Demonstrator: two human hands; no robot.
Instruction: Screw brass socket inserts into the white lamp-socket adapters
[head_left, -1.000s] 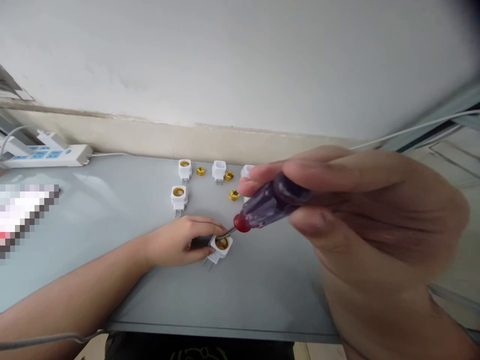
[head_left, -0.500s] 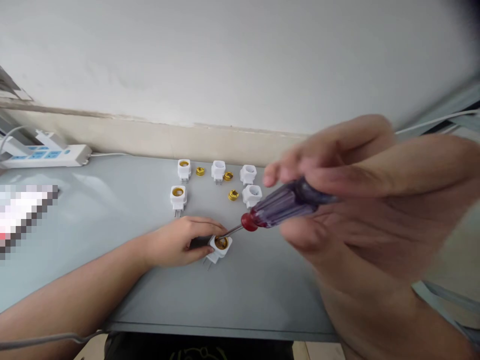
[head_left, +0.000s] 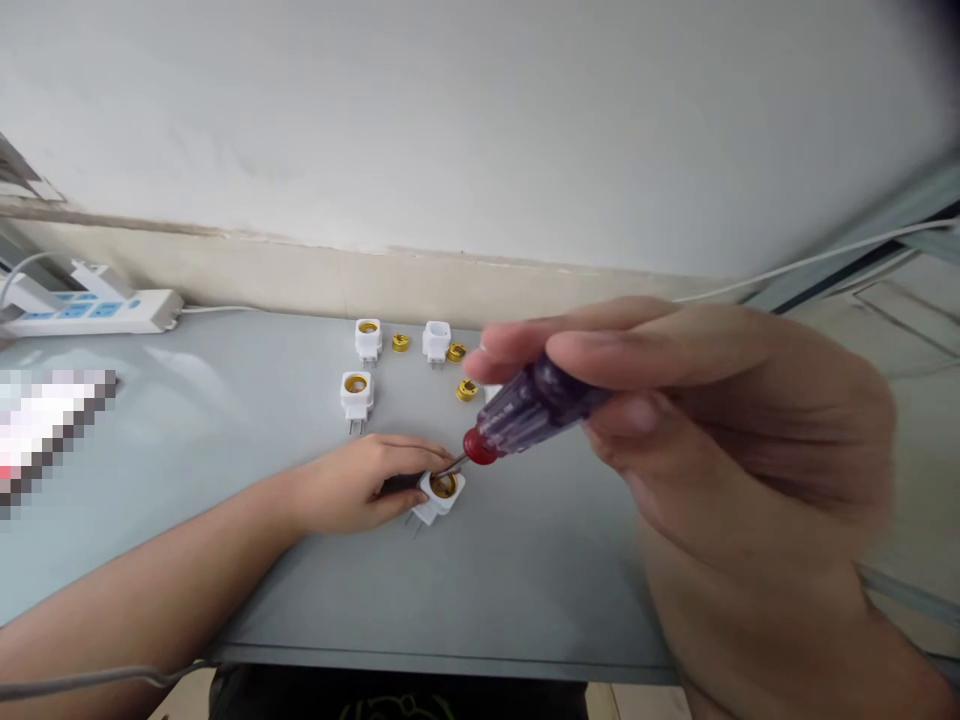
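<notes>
My left hand (head_left: 379,482) is closed on a white plug-in lamp socket (head_left: 452,503), steadying it on the table between thumb and fingers. Two metal prongs stick out of the socket's lower left side, and a brass-coloured threaded ring (head_left: 445,486) lines its opening. My right hand (head_left: 720,420) grips a screwdriver (head_left: 525,410) with a clear purple handle and a red collar. The screwdriver's shaft slants down to the left and its tip goes into the socket's opening. What the tip touches inside is too small to make out.
Behind my hands stand more white sockets (head_left: 358,392), some with brass rings inside. Loose brass rings (head_left: 466,390) lie among them; my right hand covers part of that group. A power strip (head_left: 97,312) with plugs sits far left, near a pixelated flat object (head_left: 49,430). A wall borders the table (head_left: 525,600).
My right hand has moved left and its fingers have closed more around the screwdriver's handle. The handle has shifted slightly left. My left hand and the socket have hardly moved.
</notes>
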